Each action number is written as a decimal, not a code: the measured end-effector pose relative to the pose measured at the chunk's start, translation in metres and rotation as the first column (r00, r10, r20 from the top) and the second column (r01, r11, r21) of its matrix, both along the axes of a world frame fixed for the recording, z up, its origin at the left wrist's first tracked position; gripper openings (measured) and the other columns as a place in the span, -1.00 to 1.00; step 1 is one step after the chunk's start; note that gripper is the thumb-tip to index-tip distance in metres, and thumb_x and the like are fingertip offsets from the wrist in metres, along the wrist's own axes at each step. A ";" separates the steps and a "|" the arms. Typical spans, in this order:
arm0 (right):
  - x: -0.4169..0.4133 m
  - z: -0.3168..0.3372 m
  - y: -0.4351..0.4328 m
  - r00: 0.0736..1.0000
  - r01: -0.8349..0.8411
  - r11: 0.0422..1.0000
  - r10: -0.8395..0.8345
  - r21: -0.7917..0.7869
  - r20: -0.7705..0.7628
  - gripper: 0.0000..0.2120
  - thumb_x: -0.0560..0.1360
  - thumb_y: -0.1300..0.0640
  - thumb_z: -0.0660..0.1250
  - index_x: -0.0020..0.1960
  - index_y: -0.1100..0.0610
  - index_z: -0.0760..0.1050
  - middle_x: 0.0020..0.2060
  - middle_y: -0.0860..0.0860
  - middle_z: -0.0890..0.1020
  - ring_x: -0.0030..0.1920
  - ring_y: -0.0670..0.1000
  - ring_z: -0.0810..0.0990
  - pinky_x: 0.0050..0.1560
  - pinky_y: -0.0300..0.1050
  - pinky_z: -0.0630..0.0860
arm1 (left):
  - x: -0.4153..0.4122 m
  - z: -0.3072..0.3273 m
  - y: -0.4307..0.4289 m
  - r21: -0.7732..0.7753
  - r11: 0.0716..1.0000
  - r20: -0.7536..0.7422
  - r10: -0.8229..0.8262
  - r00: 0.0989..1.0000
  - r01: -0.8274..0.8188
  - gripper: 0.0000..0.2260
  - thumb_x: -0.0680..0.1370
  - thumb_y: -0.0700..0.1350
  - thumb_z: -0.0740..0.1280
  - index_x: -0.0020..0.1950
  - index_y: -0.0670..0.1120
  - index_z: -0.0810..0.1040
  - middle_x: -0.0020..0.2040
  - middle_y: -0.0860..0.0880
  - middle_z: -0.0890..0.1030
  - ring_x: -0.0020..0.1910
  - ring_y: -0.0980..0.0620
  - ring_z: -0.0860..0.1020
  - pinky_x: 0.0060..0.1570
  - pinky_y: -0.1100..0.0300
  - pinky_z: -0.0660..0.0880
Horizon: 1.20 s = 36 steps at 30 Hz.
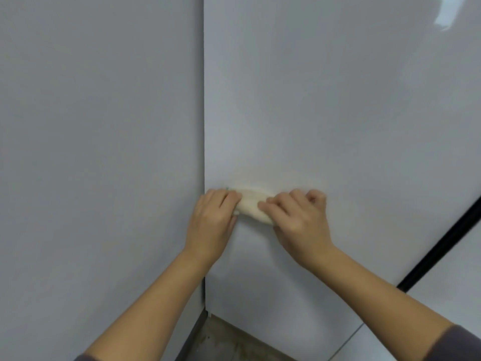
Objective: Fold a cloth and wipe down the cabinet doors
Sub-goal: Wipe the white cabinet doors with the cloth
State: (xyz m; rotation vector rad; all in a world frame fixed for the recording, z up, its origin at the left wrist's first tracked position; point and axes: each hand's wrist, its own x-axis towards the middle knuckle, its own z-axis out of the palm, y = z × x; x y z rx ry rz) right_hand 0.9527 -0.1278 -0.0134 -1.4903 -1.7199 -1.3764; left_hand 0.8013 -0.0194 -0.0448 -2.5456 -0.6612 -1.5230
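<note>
**Both hands press a folded cloth low on the cabinet door**

Two pale grey glossy panels fill the view. The left panel [99, 152] meets the cabinet door [325, 113] at a vertical seam, forming an inside corner. A black strip [442, 243] runs diagonally along the door's right edge, with another pale panel [458, 303] beyond it. A patch of mottled brown floor [229, 342] shows at the bottom, below the door's lower edge.

The cloth [253, 205], cream-coloured and bunched into a long roll, lies flat against the lower part of the door, just beside the corner seam. The left hand [212, 220] closes over its left end, fingers curled on the fabric. The right hand [296, 217] clamps the right end, knuckles bent. Only the cloth's middle shows between them.
</note>
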 end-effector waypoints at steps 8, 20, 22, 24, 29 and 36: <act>0.019 0.021 -0.022 0.995 0.018 0.995 -0.008 0.099 -0.098 -0.83 0.50 0.23 0.35 -0.07 0.00 0.67 -0.19 -0.07 0.64 -0.26 0.09 0.51 -0.13 -0.02 0.18 | 0.025 0.027 -0.014 0.108 0.993 0.106 -0.056 0.993 0.044 -0.80 0.46 -0.26 0.30 0.07 -0.17 0.54 -0.11 -0.11 0.55 -0.17 -0.11 0.46 -0.18 0.06 0.43; 0.040 0.032 -0.060 0.993 0.057 0.997 -0.051 0.059 -0.105 -0.81 0.48 0.24 0.31 -0.03 0.04 0.65 -0.17 -0.02 0.64 -0.22 0.10 0.54 -0.11 -0.02 0.17 | 0.041 0.053 -0.040 0.136 0.985 0.037 -0.110 0.993 0.104 -0.85 0.42 -0.22 0.36 -0.03 -0.18 0.58 -0.17 -0.13 0.53 -0.19 -0.12 0.44 -0.25 0.03 0.37; 0.050 0.062 -0.068 0.990 0.089 0.986 -0.072 0.138 -0.123 -0.77 0.42 0.27 0.35 -0.01 0.04 0.66 -0.11 -0.03 0.65 -0.15 0.10 0.55 -0.07 -0.01 0.15 | 0.056 0.085 -0.045 0.168 0.979 0.108 -0.133 0.985 0.114 -0.80 0.38 -0.27 0.40 0.00 -0.19 0.59 -0.15 -0.14 0.54 -0.15 -0.10 0.42 -0.22 0.02 0.39; 0.056 0.068 -0.072 0.989 0.090 0.981 -0.069 0.171 -0.128 -0.77 0.42 0.28 0.36 -0.02 0.04 0.67 -0.08 -0.05 0.66 -0.14 0.08 0.55 -0.05 -0.03 0.13 | 0.065 0.087 -0.050 0.158 0.978 0.126 -0.157 0.980 0.137 -0.77 0.37 -0.27 0.41 0.02 -0.19 0.58 -0.13 -0.13 0.55 -0.15 -0.11 0.43 -0.20 0.02 0.41; 0.063 -0.012 -0.082 0.995 0.057 0.992 -0.048 0.109 -0.090 -0.80 0.43 0.29 0.41 -0.05 0.02 0.64 -0.09 -0.06 0.68 -0.19 0.05 0.47 -0.08 -0.02 0.17 | 0.066 -0.001 -0.063 0.115 0.977 0.065 -0.188 0.980 0.180 -0.78 0.47 -0.20 0.43 0.05 -0.10 0.46 -0.19 -0.09 0.54 -0.23 -0.11 0.47 -0.26 0.02 0.42; 0.063 -0.031 -0.104 0.991 0.114 0.992 -0.117 -0.056 -0.057 -0.80 0.39 0.30 0.42 -0.08 0.03 0.64 -0.14 -0.06 0.66 -0.24 0.07 0.52 -0.09 -0.01 0.20 | 0.066 -0.024 -0.077 0.047 0.977 -0.077 -0.202 0.976 0.206 -0.80 0.41 -0.21 0.44 -0.02 -0.11 0.52 -0.22 -0.06 0.50 -0.26 -0.10 0.48 -0.29 0.09 0.36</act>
